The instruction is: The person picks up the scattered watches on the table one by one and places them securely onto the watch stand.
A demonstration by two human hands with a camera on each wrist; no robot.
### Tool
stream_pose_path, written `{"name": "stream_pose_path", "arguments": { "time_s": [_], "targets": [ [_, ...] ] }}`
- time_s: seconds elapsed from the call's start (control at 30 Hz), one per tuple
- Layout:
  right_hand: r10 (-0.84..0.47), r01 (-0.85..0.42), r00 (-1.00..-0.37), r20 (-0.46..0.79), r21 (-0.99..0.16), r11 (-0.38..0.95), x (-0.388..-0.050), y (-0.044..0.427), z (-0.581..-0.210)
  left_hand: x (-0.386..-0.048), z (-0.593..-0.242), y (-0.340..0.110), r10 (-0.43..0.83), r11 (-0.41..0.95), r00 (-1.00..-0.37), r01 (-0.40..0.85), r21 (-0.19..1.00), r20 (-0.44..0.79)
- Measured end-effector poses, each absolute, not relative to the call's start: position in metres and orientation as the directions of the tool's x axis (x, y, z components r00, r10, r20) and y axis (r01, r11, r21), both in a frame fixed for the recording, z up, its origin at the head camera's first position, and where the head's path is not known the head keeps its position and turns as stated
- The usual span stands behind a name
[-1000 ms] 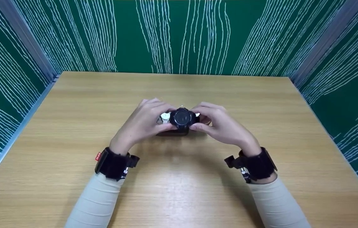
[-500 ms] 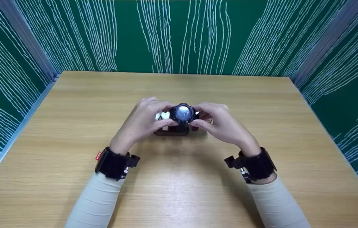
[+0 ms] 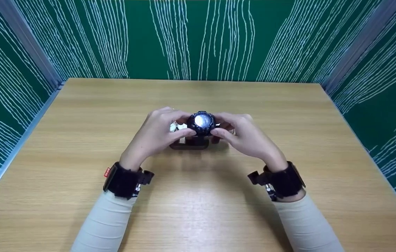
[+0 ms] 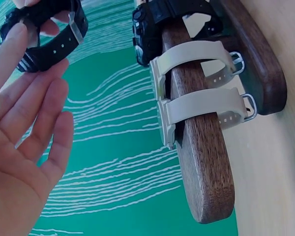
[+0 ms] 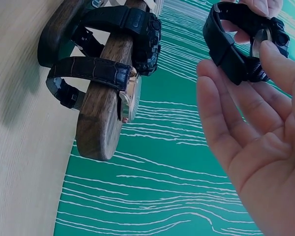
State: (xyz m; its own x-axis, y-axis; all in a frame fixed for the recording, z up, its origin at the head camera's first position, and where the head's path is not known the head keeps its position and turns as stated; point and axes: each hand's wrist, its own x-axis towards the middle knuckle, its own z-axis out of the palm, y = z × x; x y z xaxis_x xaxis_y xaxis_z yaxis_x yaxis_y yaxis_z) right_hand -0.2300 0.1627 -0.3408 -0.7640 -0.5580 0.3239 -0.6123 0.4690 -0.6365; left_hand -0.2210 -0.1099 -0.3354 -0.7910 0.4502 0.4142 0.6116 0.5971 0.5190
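Observation:
Between my two hands I hold a black digital wristwatch, its strap buckled into a loop and its face up. My left hand pinches it on the left side with thumb and fingers. On the other side my right hand pinches it the same way. Below the held watch stands a dark wooden watch stand, partly hidden by the hands in the head view. Two white-strapped watches and another black watch hang on its bar. A watch with a dark leather strap hangs at the bar's right end.
The stand's base rests on a light wooden table. Green panels with white wavy lines enclose the back and sides. A black camera band sits on each wrist.
Both hands have raised the black wristwatch slightly away from the stand, so more of the base shows. The watch face has tilted and now catches a bright reflection.

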Motion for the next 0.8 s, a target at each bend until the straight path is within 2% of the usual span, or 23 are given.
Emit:
{"name": "stream_pose_path", "arguments": {
  "time_s": [0.5, 0.8],
  "targets": [
    [-0.577, -0.613, -0.760, 0.299, -0.626, 0.482, -0.2322, 0.1647, -0.3430, -0.2214, -0.3360, -0.1098, 0.439, 0.595, -0.820, 0.572, 0.564, 0.368],
    [-0.583, -0.610, -0.760, 0.287, -0.625, 0.488, -0.2324, 0.1658, -0.3435, -0.2210, -0.3353, -0.1094, 0.460, 0.606, -0.818, 0.574, 0.550, 0.346]
  ]
}}
